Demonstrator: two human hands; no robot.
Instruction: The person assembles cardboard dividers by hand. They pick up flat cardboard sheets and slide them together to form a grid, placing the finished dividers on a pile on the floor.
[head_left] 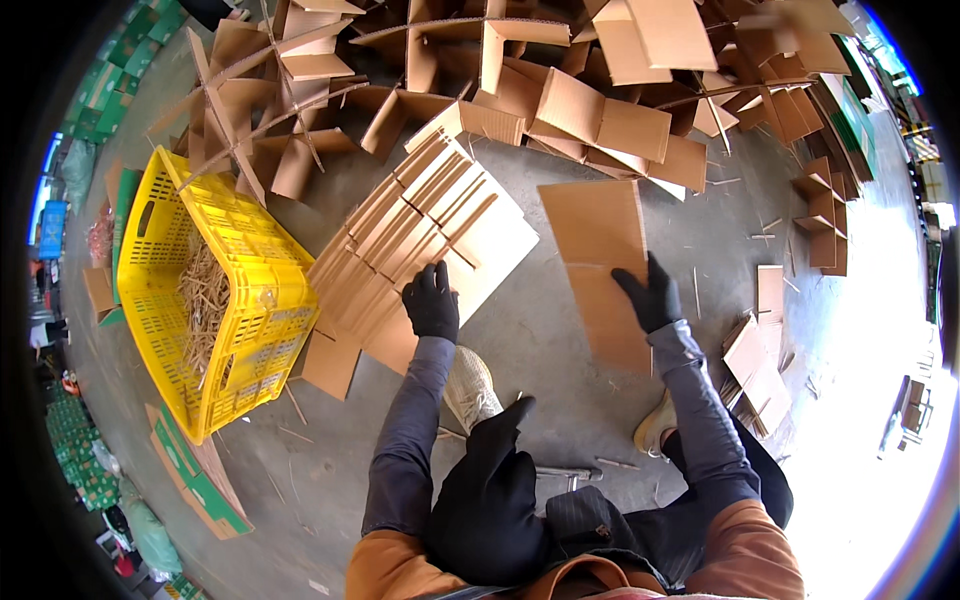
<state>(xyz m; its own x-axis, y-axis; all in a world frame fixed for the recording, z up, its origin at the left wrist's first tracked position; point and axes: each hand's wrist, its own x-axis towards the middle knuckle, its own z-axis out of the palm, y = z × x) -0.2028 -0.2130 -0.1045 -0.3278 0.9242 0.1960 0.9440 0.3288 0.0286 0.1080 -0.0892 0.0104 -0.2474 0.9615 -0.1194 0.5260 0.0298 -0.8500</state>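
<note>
My right hand [648, 293], in a black glove, grips the right edge of a brown cardboard sheet [600, 270], thumb on its face. The sheet is long, with a line across its middle. My left hand [432, 302], gloved too, has its fingers curled down onto a sheet of the slotted cardboard stack [400, 235]; the fingertips are partly hidden. Many flat sheets overlap in that stack, lying slanted on the floor in front of me. Beside the stack's left end stands a tilted yellow plastic crate [275, 270] with thin cardboard strips [203, 300] inside.
Assembled cardboard dividers [260, 110] pile up across the far side. At right lie a small divider [822, 215] and loose cardboard pieces [755, 370]. A metal bar [570, 473] is on the floor between my feet. Green-and-brown cardboard [200, 475] lies near the crate; scraps litter the floor.
</note>
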